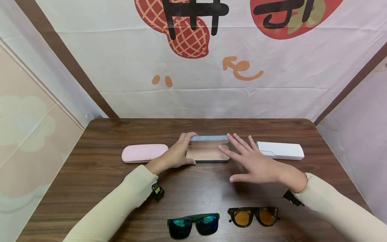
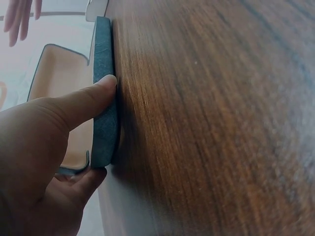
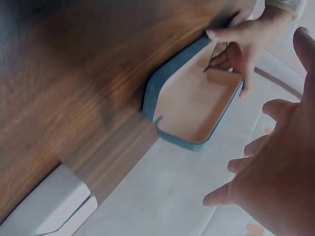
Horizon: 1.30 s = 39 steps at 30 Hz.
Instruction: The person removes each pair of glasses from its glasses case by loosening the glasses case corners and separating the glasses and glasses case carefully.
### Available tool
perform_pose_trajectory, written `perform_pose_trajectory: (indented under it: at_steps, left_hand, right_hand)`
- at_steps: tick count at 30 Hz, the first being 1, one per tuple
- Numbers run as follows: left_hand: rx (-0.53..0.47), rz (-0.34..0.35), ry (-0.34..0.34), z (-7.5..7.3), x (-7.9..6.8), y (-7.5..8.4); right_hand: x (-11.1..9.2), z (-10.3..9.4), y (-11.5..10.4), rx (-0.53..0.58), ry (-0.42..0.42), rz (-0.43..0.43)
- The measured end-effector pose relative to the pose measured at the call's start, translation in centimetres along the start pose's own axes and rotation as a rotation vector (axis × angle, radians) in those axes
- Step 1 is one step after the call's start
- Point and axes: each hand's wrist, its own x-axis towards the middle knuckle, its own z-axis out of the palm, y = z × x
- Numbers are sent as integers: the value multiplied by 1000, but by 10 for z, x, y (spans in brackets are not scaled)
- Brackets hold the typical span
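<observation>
A blue glasses case [image 1: 208, 155] with a beige lining stands on the table with its lid raised; the lining shows bare in the right wrist view. My left hand [image 1: 176, 151] grips the left end of this case, thumb on the front wall [image 2: 104, 128] and the other fingers around the side and back. To the right of the case, my right hand [image 1: 254, 163] hovers with its fingers spread and holds nothing. Its fingertips overlap the case's right edge in the head view, while the right wrist view [image 3: 275, 162] shows them apart from it.
A pink glasses case [image 1: 143, 153] lies left of the blue one, partly behind my left wrist. On the right is a white case [image 1: 281, 150]. Green-framed sunglasses [image 1: 193, 225] and tortoiseshell sunglasses [image 1: 254, 216] lie near the front. A printed cloth [image 1: 196, 101] hangs behind the table.
</observation>
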Motion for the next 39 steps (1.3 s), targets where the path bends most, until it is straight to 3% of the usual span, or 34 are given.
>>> perform_pose_trajectory:
  at_steps: [8, 17, 28, 34, 39]
  left_hand:
    - [20, 15, 4, 1, 1, 0]
    - [-1, 14, 4, 0, 0, 0]
    - [5, 6, -1, 1, 0, 0]
    - [8, 13, 0, 0, 1, 1]
    - [7, 12, -1, 1, 1, 1]
  right_hand:
    - [8, -6, 11, 0, 9, 42]
    - [20, -9, 15, 76, 13, 58]
    - [34, -7, 21, 139, 67, 175]
    - [41, -6, 25, 286, 98, 215]
    - [49, -4, 28, 424, 136, 306]
